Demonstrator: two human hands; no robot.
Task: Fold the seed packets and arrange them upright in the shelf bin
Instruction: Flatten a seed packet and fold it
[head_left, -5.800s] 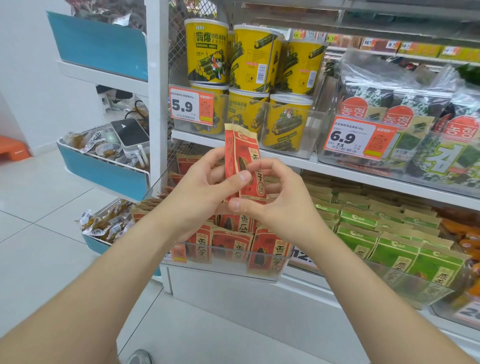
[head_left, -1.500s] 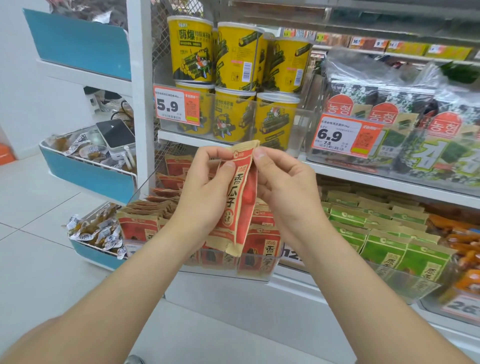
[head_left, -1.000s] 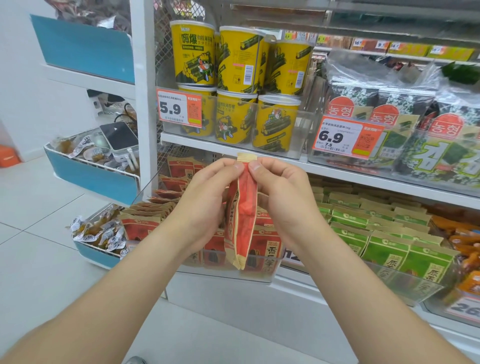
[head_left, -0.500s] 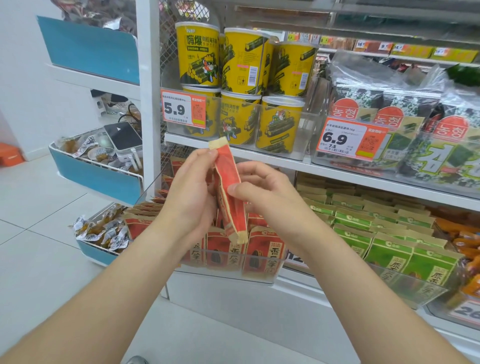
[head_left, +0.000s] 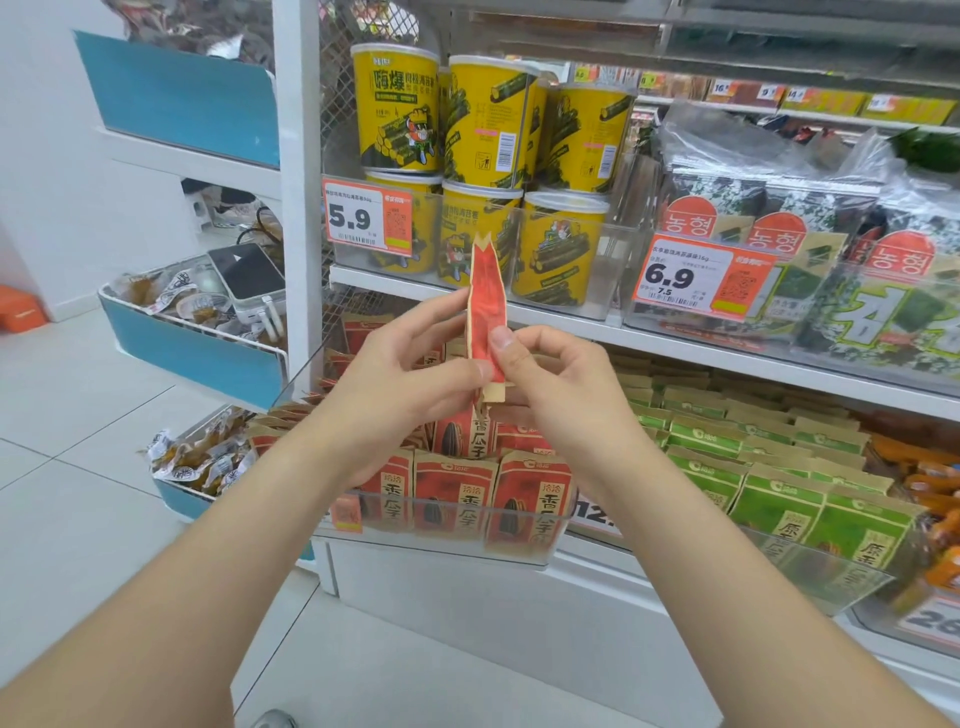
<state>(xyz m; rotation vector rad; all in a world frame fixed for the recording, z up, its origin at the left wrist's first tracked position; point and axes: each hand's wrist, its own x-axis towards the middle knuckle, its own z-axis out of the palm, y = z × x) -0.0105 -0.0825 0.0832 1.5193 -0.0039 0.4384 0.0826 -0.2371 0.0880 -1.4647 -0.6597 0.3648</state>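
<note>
Left hand (head_left: 410, 374) and right hand (head_left: 561, 384) pinch one folded packet (head_left: 487, 306), upright, above the bin (head_left: 519, 540).

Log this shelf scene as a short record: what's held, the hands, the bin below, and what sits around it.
held: red seed packet, upright, narrow edge toward the camera, above the bin
grip: left hand and right hand both pinch its lower half
bin: clear bin, front rows of red packets standing upright
shelf above: yellow tubs stacked two high, price tag reading 5.9
right of bin: green packets in rows
</note>
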